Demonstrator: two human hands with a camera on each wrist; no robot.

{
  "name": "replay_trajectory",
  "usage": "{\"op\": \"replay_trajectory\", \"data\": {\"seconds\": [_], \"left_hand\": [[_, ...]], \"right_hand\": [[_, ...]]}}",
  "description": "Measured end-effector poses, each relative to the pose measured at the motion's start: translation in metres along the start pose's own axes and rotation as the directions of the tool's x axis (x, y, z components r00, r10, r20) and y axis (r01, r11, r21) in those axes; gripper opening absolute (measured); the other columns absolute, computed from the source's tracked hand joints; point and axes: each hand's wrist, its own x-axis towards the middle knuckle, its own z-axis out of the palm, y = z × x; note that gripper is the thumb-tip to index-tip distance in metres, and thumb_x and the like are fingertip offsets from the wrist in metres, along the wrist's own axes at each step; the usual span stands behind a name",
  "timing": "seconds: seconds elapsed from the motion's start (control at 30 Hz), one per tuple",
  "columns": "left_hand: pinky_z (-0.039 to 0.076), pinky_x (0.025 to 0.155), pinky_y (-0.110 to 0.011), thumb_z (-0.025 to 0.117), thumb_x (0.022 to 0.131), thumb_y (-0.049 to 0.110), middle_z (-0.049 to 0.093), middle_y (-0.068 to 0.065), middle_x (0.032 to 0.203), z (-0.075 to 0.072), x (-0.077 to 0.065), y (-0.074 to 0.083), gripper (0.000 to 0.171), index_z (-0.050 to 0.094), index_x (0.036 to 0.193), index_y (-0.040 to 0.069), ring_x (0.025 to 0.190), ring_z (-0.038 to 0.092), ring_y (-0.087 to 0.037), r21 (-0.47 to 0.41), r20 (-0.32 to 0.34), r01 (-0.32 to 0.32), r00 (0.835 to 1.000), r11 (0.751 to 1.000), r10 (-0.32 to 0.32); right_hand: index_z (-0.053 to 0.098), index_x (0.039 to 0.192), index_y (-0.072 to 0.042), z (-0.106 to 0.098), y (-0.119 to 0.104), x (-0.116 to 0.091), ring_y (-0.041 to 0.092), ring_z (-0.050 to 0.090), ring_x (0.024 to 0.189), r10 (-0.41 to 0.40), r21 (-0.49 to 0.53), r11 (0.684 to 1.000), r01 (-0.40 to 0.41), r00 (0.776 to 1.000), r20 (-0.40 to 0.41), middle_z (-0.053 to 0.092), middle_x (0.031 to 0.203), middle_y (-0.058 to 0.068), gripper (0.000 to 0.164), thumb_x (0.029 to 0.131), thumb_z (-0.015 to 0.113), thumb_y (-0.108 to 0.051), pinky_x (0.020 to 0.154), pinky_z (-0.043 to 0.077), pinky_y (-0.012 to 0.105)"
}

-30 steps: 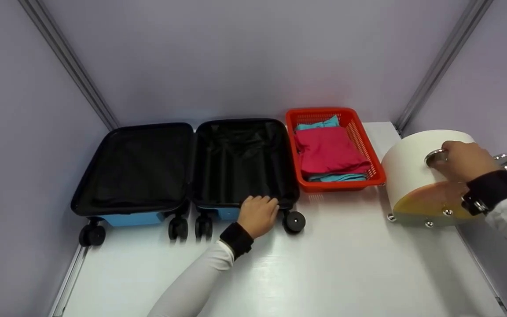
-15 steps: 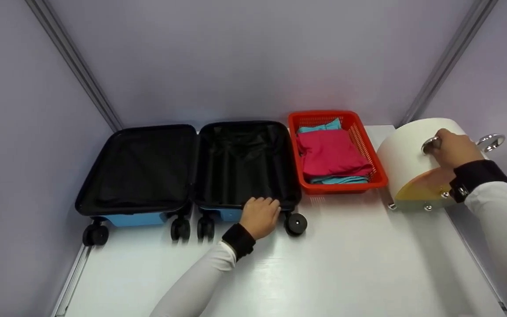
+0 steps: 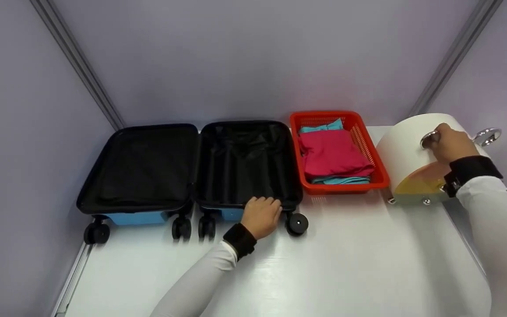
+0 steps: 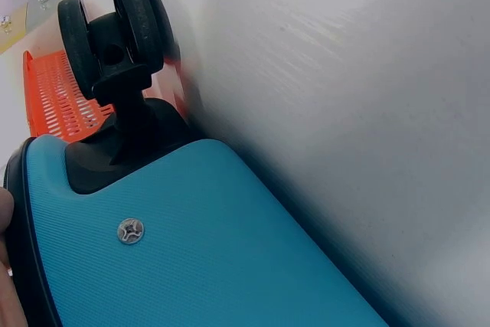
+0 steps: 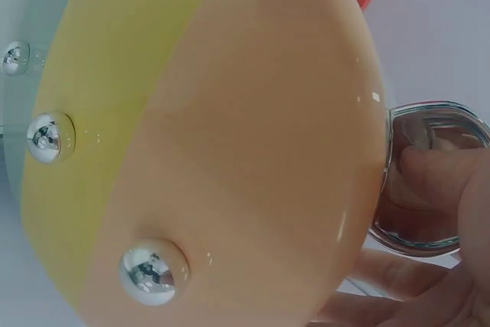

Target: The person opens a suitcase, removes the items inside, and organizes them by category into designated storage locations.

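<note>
An open suitcase [image 3: 248,167], black inside and blue outside, lies flat, its two halves side by side. My left hand [image 3: 261,218] has its fingers hooked over the front rim of the right half. In the left wrist view, a few fingertips show at the black rim beside the blue shell [image 4: 191,258]. On the right stands a rounded white case [image 3: 401,152] with a coloured front panel [image 5: 253,128] and silver ball knobs. My right hand [image 3: 450,143] grips a silver ring handle [image 5: 440,106] on it. Part of the case is behind the right hand and wrist.
A red basket [image 3: 337,190] with folded pink cloth [image 3: 330,152] and turquoise cloth [image 3: 343,180] sits between suitcase and white case. Black wheels [image 3: 297,224] jut from the suitcase's front. Walls enclose the white table [image 3: 324,264] at back and sides.
My right hand and the white case have moved back and a little left, closer along the basket. My left hand stays on the suitcase rim. The head view has shifted slightly.
</note>
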Motion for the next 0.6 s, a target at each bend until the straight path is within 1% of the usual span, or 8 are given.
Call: {"op": "replay_trajectory", "data": {"seconds": [0.2, 0.33, 0.37, 0.43, 0.5, 0.57, 0.6], "left_hand": [[0.052, 0.072, -0.038, 0.054, 0.113, 0.031, 0.073, -0.002, 0.087, -0.001, -0.001, 0.0, 0.027, 0.071, 0.098, 0.016, 0.08, 0.07, -0.023, 0.005, -0.012, -0.001, 1.0, 1.0, 0.001], [0.052, 0.072, -0.038, 0.056, 0.112, 0.031, 0.072, -0.002, 0.086, -0.001, -0.001, 0.003, 0.026, 0.071, 0.097, 0.016, 0.079, 0.07, -0.023, 0.006, -0.027, -0.001, 1.0, 1.0, 0.001], [0.052, 0.072, -0.038, 0.056, 0.112, 0.031, 0.072, -0.001, 0.086, -0.002, -0.001, 0.003, 0.026, 0.071, 0.097, 0.017, 0.079, 0.07, -0.023, 0.006, -0.03, 0.001, 1.0, 1.0, -0.001], [0.052, 0.072, -0.038, 0.057, 0.112, 0.031, 0.072, -0.001, 0.086, -0.002, -0.001, 0.004, 0.026, 0.071, 0.097, 0.017, 0.079, 0.07, -0.023, 0.007, -0.03, 0.006, 1.0, 1.0, -0.005], [0.052, 0.073, -0.038, 0.057, 0.112, 0.031, 0.072, -0.001, 0.086, -0.003, -0.001, 0.004, 0.026, 0.071, 0.096, 0.017, 0.08, 0.07, -0.023, 0.003, -0.023, 0.007, 1.0, 1.0, -0.007], [0.052, 0.073, -0.038, 0.056, 0.113, 0.031, 0.072, -0.002, 0.086, -0.003, -0.001, 0.004, 0.026, 0.07, 0.096, 0.017, 0.08, 0.07, -0.023, 0.0, -0.015, 0.004, 1.0, 1.0, -0.004], [0.052, 0.072, -0.038, 0.055, 0.113, 0.031, 0.072, -0.002, 0.086, -0.004, -0.001, 0.004, 0.027, 0.07, 0.096, 0.017, 0.08, 0.07, -0.023, -0.003, -0.009, 0.002, 1.0, 1.0, -0.002]], "right_hand": [[0.042, 0.124, 0.009, 0.006, 0.002, 0.005, 0.074, 0.056, 0.109, 0.012, 0.018, 1.0, -0.011, 0.999, -0.04, 0.058, 0.118, 0.052, 0.026, 0.107, 0.046, -0.011, 0.089, 0.044, 0.075], [0.041, 0.129, 0.009, 0.005, 0.001, 0.004, 0.075, 0.055, 0.11, 0.024, 0.023, 0.999, -0.023, 0.999, -0.045, 0.058, 0.12, 0.053, 0.029, 0.108, 0.042, -0.012, 0.089, 0.044, 0.076], [0.041, 0.131, 0.01, 0.006, 0.001, 0.003, 0.076, 0.053, 0.112, 0.032, 0.026, 0.999, -0.031, 0.998, -0.05, 0.057, 0.122, 0.052, 0.032, 0.107, 0.041, -0.01, 0.092, 0.043, 0.078], [0.038, 0.141, 0.012, 0.009, 0.0, 0.0, 0.077, 0.047, 0.119, 0.061, 0.045, 0.997, -0.058, 0.996, -0.067, 0.054, 0.13, 0.053, 0.043, 0.103, 0.04, -0.007, 0.101, 0.037, 0.079], [0.034, 0.15, 0.013, 0.016, -0.002, -0.003, 0.077, 0.042, 0.124, 0.093, 0.074, 0.994, -0.085, 0.989, -0.115, 0.05, 0.135, 0.053, 0.055, 0.098, 0.038, -0.004, 0.108, 0.031, 0.08], [0.028, 0.158, 0.014, 0.024, -0.004, -0.007, 0.077, 0.036, 0.13, 0.13, 0.113, 0.987, -0.111, 0.976, -0.172, 0.045, 0.14, 0.055, 0.069, 0.091, 0.037, -0.001, 0.116, 0.023, 0.079], [0.025, 0.161, 0.013, 0.027, -0.006, -0.009, 0.076, 0.034, 0.134, 0.151, 0.137, 0.983, -0.125, 0.969, -0.195, 0.042, 0.143, 0.056, 0.074, 0.09, 0.037, -0.001, 0.119, 0.021, 0.078]]}}
